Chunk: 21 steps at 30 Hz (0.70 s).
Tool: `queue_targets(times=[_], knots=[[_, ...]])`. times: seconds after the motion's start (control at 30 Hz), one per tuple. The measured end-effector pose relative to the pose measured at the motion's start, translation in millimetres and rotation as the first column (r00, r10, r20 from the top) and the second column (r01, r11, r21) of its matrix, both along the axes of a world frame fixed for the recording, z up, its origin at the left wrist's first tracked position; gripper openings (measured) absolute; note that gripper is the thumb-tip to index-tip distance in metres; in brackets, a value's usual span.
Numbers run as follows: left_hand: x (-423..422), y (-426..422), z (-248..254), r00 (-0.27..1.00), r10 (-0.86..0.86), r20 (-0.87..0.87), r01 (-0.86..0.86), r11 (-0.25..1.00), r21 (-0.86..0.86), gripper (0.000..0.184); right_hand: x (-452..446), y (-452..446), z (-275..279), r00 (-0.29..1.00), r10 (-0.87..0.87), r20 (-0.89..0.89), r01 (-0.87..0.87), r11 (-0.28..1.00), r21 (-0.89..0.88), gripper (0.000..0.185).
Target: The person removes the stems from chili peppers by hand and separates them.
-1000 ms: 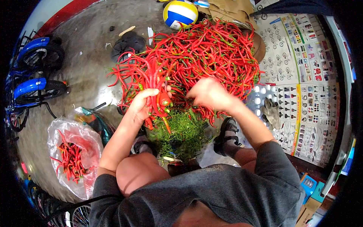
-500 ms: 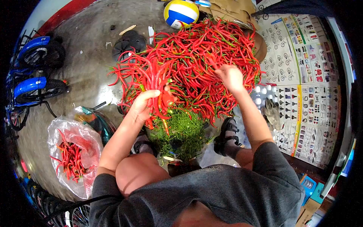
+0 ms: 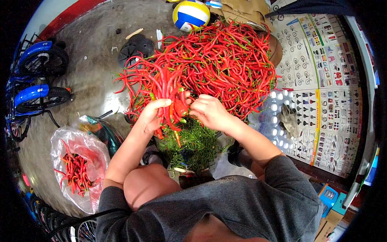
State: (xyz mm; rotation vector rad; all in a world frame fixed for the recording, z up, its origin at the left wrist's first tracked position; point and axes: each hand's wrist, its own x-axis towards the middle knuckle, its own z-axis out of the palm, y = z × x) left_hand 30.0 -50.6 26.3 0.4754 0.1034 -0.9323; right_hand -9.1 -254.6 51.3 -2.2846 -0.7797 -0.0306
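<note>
My left hand (image 3: pixel 151 113) is closed around a bunch of long red chili peppers (image 3: pixel 166 85), their tips fanning away from me. Close against its right side, my right hand (image 3: pixel 210 112) has its fingers pinched together; what sits between them is hidden. Beyond both hands spreads a large heap of red chili peppers (image 3: pixel 229 66), some with green stems. Below the hands, between my feet, lies a pile of thin green stems (image 3: pixel 197 145).
At the left stands an open clear plastic bag (image 3: pixel 60 139) with red chilies (image 3: pixel 76 173) inside. A volleyball (image 3: pixel 191 16) and cardboard (image 3: pixel 242 12) lie behind the heap. To the right are white-capped bottles (image 3: pixel 275 131), a grey glove (image 3: pixel 288 121) and a printed poster (image 3: pixel 308 72). Blue-fendered bikes (image 3: pixel 34 97) stand far left.
My right hand has come from over the heap, down and to the left, to beside my left hand. The left hand keeps its hold on the chili bunch.
</note>
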Motion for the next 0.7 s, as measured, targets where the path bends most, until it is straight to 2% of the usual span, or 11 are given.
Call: queue_targets(times=[0.13, 0.23, 0.3, 0.33, 0.4, 0.47, 0.53, 0.57, 0.63, 0.67, 0.7], knots=[[1.6, 0.9, 6.5, 0.996, 0.049, 0.073, -0.043, 0.995, -0.091, 0.058, 5.4, -4.8, 3.2, 0.999, 0.018, -0.031, -0.019, 0.999, -0.042, 0.015], [0.8, 0.1, 0.5, 0.997, 0.058, 0.047, -0.057, 0.998, -0.034, 0.053, 6.7, -4.4, 4.3, 0.999, 0.021, -0.025, -0.021, 0.999, -0.029, 0.015], [-0.5, -0.4, 0.3, 0.997, 0.075, 0.002, -0.075, 0.996, 0.038, 0.048, 7.2, -1.4, 6.7, 0.986, 0.161, 0.033, -0.158, 0.986, -0.059, 0.011], [-0.8, 0.3, -1.4, 0.997, 0.074, 0.001, -0.074, 0.997, 0.037, 0.048, 6.9, -0.5, 6.1, 0.987, 0.159, 0.032, -0.157, 0.986, -0.06, 0.011], [0.2, 5.4, -9.8, 0.999, -0.047, -0.014, 0.048, 0.998, 0.051, 0.046, 7.7, 1.0, 4.4, 0.949, 0.31, 0.061, -0.311, 0.951, 0.006, 0.01], [0.2, 5.4, -12.9, 0.995, -0.094, -0.043, 0.096, 0.994, 0.047, 0.044, 11.4, -6.3, 10.1, 0.928, 0.371, 0.02, -0.37, 0.928, -0.051, 0.009], [0.1, 2.9, -10.5, 0.998, 0.005, -0.068, -0.002, 0.999, 0.046, 0.045, 22.3, -18.8, 12.9, 0.922, 0.381, -0.066, -0.383, 0.923, -0.034, 0.008], [2.9, 1.9, -12.5, 0.993, 0.073, -0.094, -0.069, 0.997, 0.046, 0.048, 36.6, -32.9, 3.9, 0.91, 0.415, -0.014, -0.414, 0.907, -0.079, 0.011], [5.3, 5.2, -14.9, 0.991, 0.101, -0.089, -0.098, 0.994, 0.04, 0.048, 67.4, -63.9, -9.4, 0.979, 0.193, -0.063, -0.203, 0.906, -0.372, 0.025], [5.4, 5.1, -17.7, 0.99, 0.119, -0.08, -0.117, 0.993, 0.029, 0.047, 78.9, -82.0, -34.8, 0.988, -0.137, -0.072, 0.097, 0.91, -0.402, 0.025], [5.4, 4.9, -17.0, 0.99, 0.121, -0.078, -0.119, 0.992, 0.029, 0.047, 92.9, -93.0, -52.3, 0.934, -0.352, 0.066, 0.338, 0.808, -0.481, 0.026]])
